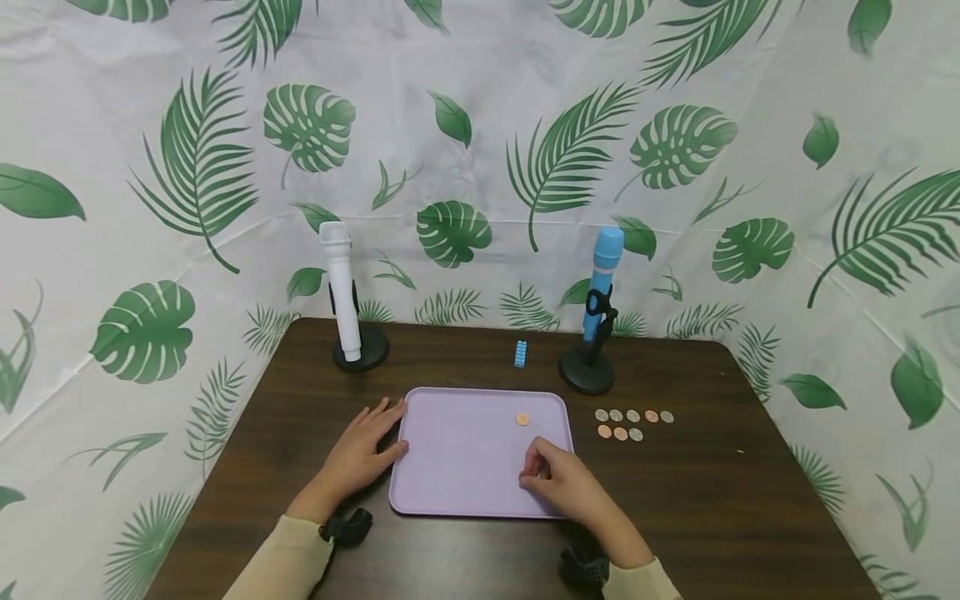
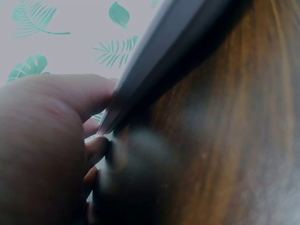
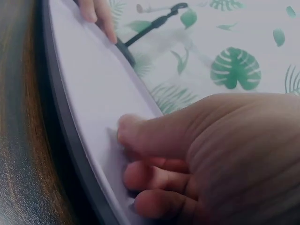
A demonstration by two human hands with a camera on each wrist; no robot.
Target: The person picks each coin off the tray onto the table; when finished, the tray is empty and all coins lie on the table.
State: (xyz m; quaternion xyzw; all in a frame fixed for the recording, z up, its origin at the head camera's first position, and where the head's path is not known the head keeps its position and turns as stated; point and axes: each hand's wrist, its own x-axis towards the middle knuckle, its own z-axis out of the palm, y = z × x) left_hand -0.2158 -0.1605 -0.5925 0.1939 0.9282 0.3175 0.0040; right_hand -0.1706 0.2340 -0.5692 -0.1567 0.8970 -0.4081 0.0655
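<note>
A light purple tray (image 1: 465, 450) lies on the dark wooden table. My left hand (image 1: 363, 450) rests at its left edge, fingers spread, thumb and fingertips touching the rim; the left wrist view has the thumb (image 2: 89, 93) against the tray's side. Over the tray's lower right part, my right hand (image 1: 558, 483) has its fingers curled, thumb and forefinger tips together close to the surface. Up close, the right thumb (image 3: 145, 133) hides whatever may lie between the fingertips. A copper coin (image 1: 522, 419) lies on the tray's upper right, just beyond the right hand.
Two rows of silver and copper coins (image 1: 633, 416) lie on the table right of the tray. Behind it are a small blue toy brick (image 1: 521, 354), a white microphone (image 1: 342, 292) and a blue microphone (image 1: 603, 275), both on black stands. Leaf-print cloth (image 1: 450, 125) hangs behind.
</note>
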